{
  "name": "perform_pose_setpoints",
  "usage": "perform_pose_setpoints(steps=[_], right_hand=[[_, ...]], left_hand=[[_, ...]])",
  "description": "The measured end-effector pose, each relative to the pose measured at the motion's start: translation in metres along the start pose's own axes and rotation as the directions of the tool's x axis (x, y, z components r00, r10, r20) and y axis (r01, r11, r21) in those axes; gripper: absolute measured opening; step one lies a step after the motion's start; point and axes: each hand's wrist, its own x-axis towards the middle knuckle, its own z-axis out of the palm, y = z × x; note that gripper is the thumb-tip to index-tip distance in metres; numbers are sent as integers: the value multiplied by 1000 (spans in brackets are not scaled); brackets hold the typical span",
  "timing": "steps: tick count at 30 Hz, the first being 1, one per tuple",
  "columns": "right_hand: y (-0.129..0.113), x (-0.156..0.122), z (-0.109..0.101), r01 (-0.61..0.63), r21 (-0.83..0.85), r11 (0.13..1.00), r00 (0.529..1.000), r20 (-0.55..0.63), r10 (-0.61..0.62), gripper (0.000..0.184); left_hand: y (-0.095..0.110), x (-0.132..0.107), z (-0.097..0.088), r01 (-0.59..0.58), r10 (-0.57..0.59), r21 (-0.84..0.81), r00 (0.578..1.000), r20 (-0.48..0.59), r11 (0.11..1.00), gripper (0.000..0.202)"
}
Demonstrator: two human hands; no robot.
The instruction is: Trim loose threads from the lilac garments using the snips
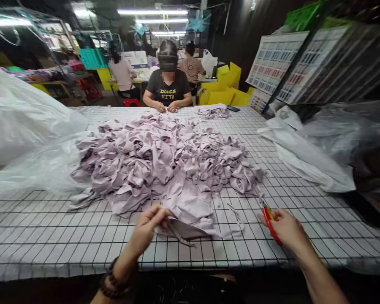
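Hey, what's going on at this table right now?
The left hand pinches a fabric piece at the near edge of a big lilac pile on the checked table. The right hand grips red snips beside the pile. Across the table, another person handles fabric too.

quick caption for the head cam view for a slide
Left hand pinches a lilac fabric piece by the fabric heap on a gridded table; right hand holds red-handled snips.
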Motion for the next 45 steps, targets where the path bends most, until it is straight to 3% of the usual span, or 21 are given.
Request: perform_pose_setpoints(steps=[3, 6, 8, 10, 12, 14, 15, 16, 17, 18, 20, 22, 24, 27, 28, 30, 33, 37, 39, 42, 45], right_hand=[[3, -7, 13, 13, 75, 997, 998, 55, -17, 41], [-4, -11, 32, 46, 141, 989, 987, 147, -67, 40], [-15, -17, 49, 74, 167, 983, 967, 227, -112, 37], [-27, -24, 66, 103, 177, 979, 935, 317, -156, 33], [-38, -33, 81, 127, 180, 975, 899, 395, -190, 28], [-46, -41, 94, 146, 185, 972, 872, 440, -215, 24], [-49, -44, 98, 152, 193, 969, 864, 450, -225, 24], [-51, -46, 101, 156, 205, 966, 859, 454, -235, 24], [-54, -48, 102, 158, 222, 962, 856, 455, -246, 24], [-56, -51, 102, 159, 239, 958, 853, 455, -255, 24], [-60, -60, 96, 155, 273, 950, 847, 458, -270, 25], [-63, -74, 85, 130, 324, 937, 827, 487, -283, 29], [-65, -92, 72, 88, 365, 927, 793, 538, -287, 30], [-63, -110, 57, 10, 335, 942, 724, 648, -238, 27], [-62, -112, 54, -11, 320, 947, 722, 658, -214, 28], [-61, -106, 53, -34, 347, 937, 772, 605, -196, 35], [-68, -87, 67, -19, 476, 879, 842, 482, -242, 42], [-87, -75, 106, -87, 595, 799, 715, 596, -365, 46], [-95, -74, 123, -99, 625, 774, 694, 601, -396, 48], [-101, -73, 132, -78, 655, 751, 743, 541, -395, 44], [-103, -68, 129, -51, 663, 747, 781, 493, -384, 41]], left_hand=[[-9, 3, -34, 110, -94, 151, 990, -108, 982, 36], [-10, 4, -48, 195, -132, 490, 978, -161, 850, 36], [-5, -2, -44, 197, -46, 670, 971, -236, 716, 32], [5, -12, -31, 221, 108, 752, 926, -361, 622, 29], [13, -25, -11, 191, 215, 743, 885, -413, 642, 34], [15, -33, 13, 48, 133, 593, 957, -259, 804, 36], [12, -35, 25, 47, 1, 438, 994, -109, 898, 40], [8, -34, 37, 147, -173, 268, 982, 78, 952, 45], [2, -30, 48, 309, -327, 107, 910, 254, 945, 46], [-5, -26, 58, 449, -411, -43, 848, 333, 892, 44], [-18, -14, 72, 611, -490, -266, 773, 403, 745, 44], [-25, -5, 82, 683, -504, -379, 723, 472, 625, 48], [-26, -1, 88, 665, -458, -449, 742, 490, 597, 46], [-20, -5, 90, 556, -364, -517, 826, 430, 651, 37], [-17, -8, 89, 543, -347, -514, 832, 432, 663, 35], [-11, -13, 86, 549, -337, -493, 824, 455, 676, 34], [-1, -19, 79, 533, -323, -481, 831, 453, 696, 31], [7, -19, 70, 499, -273, -458, 837, 474, 735, 30], [7, -17, 65, 463, -259, -450, 858, 443, 764, 34], [4, -14, 56, 414, -272, -416, 893, 359, 810, 41], [0, -12, 51, 411, -271, -376, 888, 371, 830, 46]])
